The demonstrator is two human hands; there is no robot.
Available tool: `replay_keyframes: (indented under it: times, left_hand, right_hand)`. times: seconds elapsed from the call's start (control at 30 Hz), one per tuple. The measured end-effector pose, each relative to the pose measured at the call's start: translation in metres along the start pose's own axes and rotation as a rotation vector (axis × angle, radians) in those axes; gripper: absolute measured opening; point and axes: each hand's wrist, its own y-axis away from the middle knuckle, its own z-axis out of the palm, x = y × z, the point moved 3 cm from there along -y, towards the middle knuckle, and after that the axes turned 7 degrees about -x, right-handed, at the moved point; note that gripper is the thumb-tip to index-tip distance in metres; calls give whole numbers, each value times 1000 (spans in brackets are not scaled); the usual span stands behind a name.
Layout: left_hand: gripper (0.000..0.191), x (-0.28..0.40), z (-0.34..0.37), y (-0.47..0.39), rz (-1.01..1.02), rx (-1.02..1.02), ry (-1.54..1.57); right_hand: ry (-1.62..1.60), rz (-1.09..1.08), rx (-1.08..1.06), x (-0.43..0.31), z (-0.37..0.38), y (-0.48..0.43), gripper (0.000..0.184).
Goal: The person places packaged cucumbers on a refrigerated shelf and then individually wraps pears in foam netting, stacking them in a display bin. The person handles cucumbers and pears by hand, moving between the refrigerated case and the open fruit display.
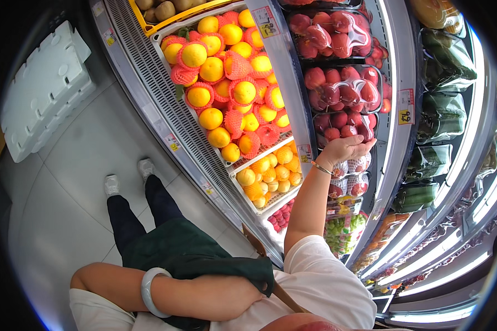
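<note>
My right hand (348,148), with a thin bracelet at the wrist, reaches onto the shelf. It rests at the near edge of a film-wrapped black tray of dark red fruit (340,124), thumb against the wrap and fingers curled by the edge; its palm side is partly hidden. Two more wrapped trays of red fruit (343,89) lie beyond it. Just below the hand are red fruits in white foam nets (357,185). My left hand (242,296) lies against my belly by the dark green apron (182,248); its fingers are hidden. A pale bangle circles the left forearm.
A white crate of oranges (227,82) in pink foam nets and a smaller crate of yellow fruit (269,176) stand left of the shelf. Wrapped green produce (442,118) lines the shelf at right. White foam boxes (45,91) are on the floor at far left.
</note>
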Motion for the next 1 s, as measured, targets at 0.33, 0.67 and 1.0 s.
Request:
replay_keyframes:
  times: [0.33, 0.67, 1.0]
  left_hand:
    - [37, -6, -6, 3, -116, 5, 103]
    - [27, -26, 15, 13, 58, 167, -58]
    - [19, -27, 4, 4, 74, 139, 97]
  right_hand:
    - [-33, 5, 15, 0, 2, 1, 53]
    - [-69, -8, -3, 4, 0, 1, 53]
    - [-99, 1, -16, 1, 1, 2, 53]
